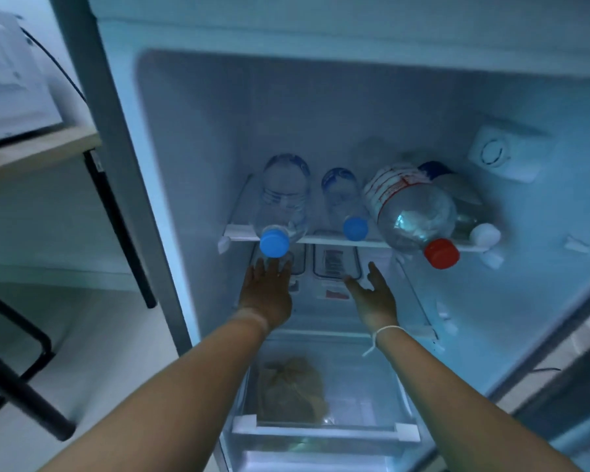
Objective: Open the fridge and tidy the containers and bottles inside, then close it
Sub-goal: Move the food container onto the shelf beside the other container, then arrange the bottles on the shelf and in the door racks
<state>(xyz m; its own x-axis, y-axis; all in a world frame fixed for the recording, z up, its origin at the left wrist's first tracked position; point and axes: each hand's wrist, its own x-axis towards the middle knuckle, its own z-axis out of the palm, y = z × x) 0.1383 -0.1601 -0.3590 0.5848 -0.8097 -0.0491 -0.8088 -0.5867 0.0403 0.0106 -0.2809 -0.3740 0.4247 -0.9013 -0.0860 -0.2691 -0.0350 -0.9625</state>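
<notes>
The fridge stands open. On its upper glass shelf (324,240) lie several clear bottles, caps toward me: a blue-capped bottle (283,202) at left, a smaller blue-capped bottle (343,199) in the middle, a large red-capped bottle (413,209) and a white-capped bottle (470,216) at right. Two clear containers (336,264) sit on the shelf below. My left hand (268,294) reaches under the upper shelf, fingers apart, just below the left blue cap. My right hand (375,298) is open beside the right container, holding nothing.
A clear drawer (324,393) at the bottom holds a brownish bag (292,390). A thermostat dial (501,153) sits on the right inner wall. To the left are a wooden table (38,148) with a white appliance (11,80) and a black chair frame (17,376).
</notes>
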